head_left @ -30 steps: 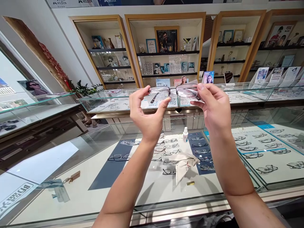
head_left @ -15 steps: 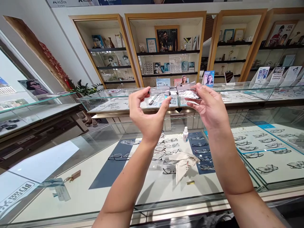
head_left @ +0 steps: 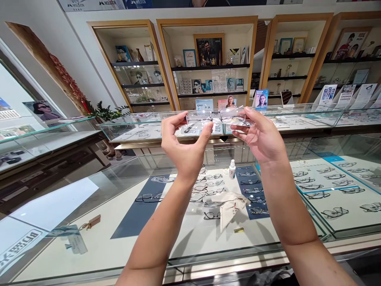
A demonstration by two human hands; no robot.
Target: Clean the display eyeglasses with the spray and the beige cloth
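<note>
1. Nearest: two bare forearms enter from the lower edge of the frame, one left and one right of centre, with a wide gap between them.
2. Left hand (head_left: 186, 147), centre of frame: index fingertip at the left end of the eyeglasses (head_left: 233, 115), thumb raised near the bridge, both spread around the left lens. Contact at the thumb tip: cannot tell.
3. Right hand (head_left: 264, 135), right of centre: thumb and index finger pinch the right end of the eyeglasses; remaining fingers bent below the right lens.
4. Eyeglasses span the space between the hands, lenses roughly upright, held in the air above the bench (head_left: 98, 246). Hands apart from each other.
5. Bench, glass-topped: front edge crosses the lower frame behind the forearms. Lower left: brown tag (head_left: 95, 220) beside a card (head_left: 76, 243).
6. Between the forearms, lower centre: small yellow-green piece (head_left: 238, 230), then crumpled cloth (head_left: 230, 210), then upright white bottle (head_left: 232, 171). All lie well below the eyeglasses.
7. Farther, mid-frame: rear showcase (head_left: 143, 145), its front edge passing behind the hands; side showcase (head_left: 59, 137) at left.
8. Farthest, upper frame: wood-framed shelf units (head_left: 208, 20) along the wall, above the level of the hands.
</note>
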